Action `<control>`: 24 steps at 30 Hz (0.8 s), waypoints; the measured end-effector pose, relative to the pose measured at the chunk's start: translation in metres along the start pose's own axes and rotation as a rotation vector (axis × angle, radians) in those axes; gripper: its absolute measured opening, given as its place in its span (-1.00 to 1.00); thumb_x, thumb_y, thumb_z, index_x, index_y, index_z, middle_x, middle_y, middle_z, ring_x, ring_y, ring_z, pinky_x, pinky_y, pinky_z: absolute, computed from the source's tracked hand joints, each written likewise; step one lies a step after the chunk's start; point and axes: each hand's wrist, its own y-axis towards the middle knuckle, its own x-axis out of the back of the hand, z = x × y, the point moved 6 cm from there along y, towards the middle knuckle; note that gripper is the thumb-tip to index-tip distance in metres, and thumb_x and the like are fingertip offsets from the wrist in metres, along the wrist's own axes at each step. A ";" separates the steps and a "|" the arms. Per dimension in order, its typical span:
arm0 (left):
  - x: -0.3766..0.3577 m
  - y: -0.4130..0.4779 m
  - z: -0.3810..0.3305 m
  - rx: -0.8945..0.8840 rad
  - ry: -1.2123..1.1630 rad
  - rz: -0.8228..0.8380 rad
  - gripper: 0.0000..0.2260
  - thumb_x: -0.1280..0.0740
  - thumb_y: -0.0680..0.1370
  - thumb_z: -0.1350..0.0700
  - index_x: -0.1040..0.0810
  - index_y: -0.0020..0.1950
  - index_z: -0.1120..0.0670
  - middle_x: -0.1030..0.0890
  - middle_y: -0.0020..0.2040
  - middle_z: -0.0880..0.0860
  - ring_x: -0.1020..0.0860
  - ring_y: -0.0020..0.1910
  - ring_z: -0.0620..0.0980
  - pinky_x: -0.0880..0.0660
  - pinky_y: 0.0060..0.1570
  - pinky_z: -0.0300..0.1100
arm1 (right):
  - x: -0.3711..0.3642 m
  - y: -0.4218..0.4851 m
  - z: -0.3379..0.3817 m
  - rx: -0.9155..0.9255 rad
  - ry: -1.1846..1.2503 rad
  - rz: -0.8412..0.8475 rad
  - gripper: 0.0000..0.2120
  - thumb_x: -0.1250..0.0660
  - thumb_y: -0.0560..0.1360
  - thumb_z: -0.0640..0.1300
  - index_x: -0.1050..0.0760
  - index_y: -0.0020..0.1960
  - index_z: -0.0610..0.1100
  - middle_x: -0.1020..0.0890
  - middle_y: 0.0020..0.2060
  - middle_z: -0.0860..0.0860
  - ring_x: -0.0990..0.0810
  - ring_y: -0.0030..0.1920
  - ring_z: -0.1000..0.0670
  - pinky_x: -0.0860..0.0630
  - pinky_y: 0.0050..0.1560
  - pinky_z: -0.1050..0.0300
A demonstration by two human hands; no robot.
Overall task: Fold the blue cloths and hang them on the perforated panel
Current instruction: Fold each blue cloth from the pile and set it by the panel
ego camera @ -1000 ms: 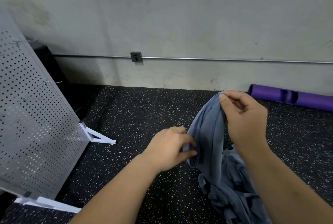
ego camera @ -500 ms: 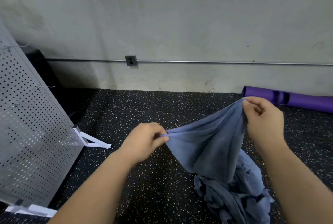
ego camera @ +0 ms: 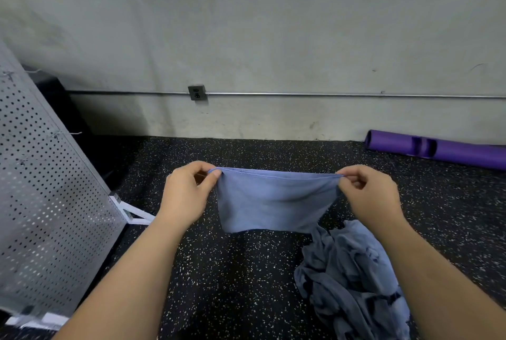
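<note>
Above speckled floor [ego camera: 246, 271], mid-scene: cloth [ego camera: 273, 200] held up by two top corners, one pinched in left hand [ego camera: 186, 194], other in right hand [ego camera: 369, 194]; hands set apart so top edge is stretched, likely for neat fold. Long axis left-right, face toward viewer, lower edge hung free. Pile [ego camera: 353, 279] heaped at near right; panel [ego camera: 49, 203] stood at left
</note>
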 end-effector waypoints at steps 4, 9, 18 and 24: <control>0.010 0.006 0.011 0.026 -0.076 -0.016 -0.93 -0.53 0.59 0.02 -0.72 -0.09 -0.10 -0.71 -0.21 -0.16 -0.64 -0.23 -0.09 -0.57 -0.14 -0.11 | -0.012 0.000 0.004 0.037 0.100 0.077 -0.86 -0.52 0.55 -0.20 -0.69 -0.04 0.05 -0.74 -0.20 0.12 -0.69 -0.18 0.12 -0.63 -0.05 0.21; 0.022 0.009 0.020 0.030 -0.125 -0.008 -0.94 -0.56 0.56 0.10 -0.73 -0.07 -0.06 -0.74 -0.17 -0.07 -0.68 -0.16 -0.01 -0.62 -0.03 0.00 | -0.013 0.004 0.004 0.067 0.073 0.086 -0.91 -0.53 0.57 -0.14 -0.72 0.01 0.05 -0.75 -0.19 0.15 -0.71 -0.13 0.10 -0.60 -0.05 0.23; 0.035 0.002 0.009 -0.056 -0.024 0.064 -0.87 -0.62 0.51 0.11 -0.75 -0.11 -0.12 -0.73 -0.17 -0.13 -0.67 -0.16 -0.09 -0.62 -0.07 -0.14 | -0.004 0.008 0.007 0.069 -0.036 0.049 -0.85 -0.48 0.61 -0.16 -0.73 0.02 0.10 -0.74 -0.19 0.19 -0.69 -0.13 0.14 -0.56 -0.10 0.23; 0.039 -0.001 0.003 -0.090 0.004 0.072 -0.90 -0.60 0.52 0.07 -0.75 -0.11 -0.12 -0.72 -0.18 -0.15 -0.65 -0.19 -0.13 -0.57 -0.10 -0.16 | 0.002 0.005 0.011 0.063 -0.049 0.049 -0.88 -0.51 0.59 -0.15 -0.73 0.00 0.08 -0.73 -0.22 0.20 -0.65 -0.20 0.24 -0.43 -0.20 0.37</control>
